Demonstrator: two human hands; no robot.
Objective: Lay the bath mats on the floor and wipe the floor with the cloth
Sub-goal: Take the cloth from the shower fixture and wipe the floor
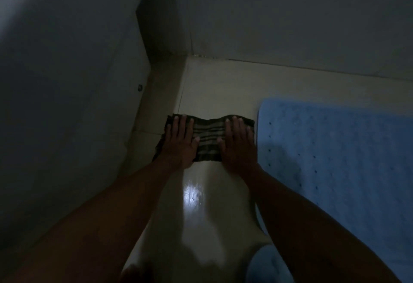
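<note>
A dark striped cloth [207, 136] lies flat on the pale tiled floor [210, 211] near a corner of the room. My left hand [180, 140] presses flat on the cloth's left part, fingers spread. My right hand [238, 146] presses flat on its right part in the same way. A light blue bath mat [335, 162] with small holes lies on the floor just right of the cloth, its edge beside my right hand. A second pale blue piece [266, 265] shows at the bottom, partly hidden by my right forearm.
A dark wall or panel [67, 81] with a small round fitting [140, 88] rises on the left. The back wall [290, 14] meets the floor just beyond the cloth. A bright wet-looking reflection [193, 195] shines on the tiles between my forearms.
</note>
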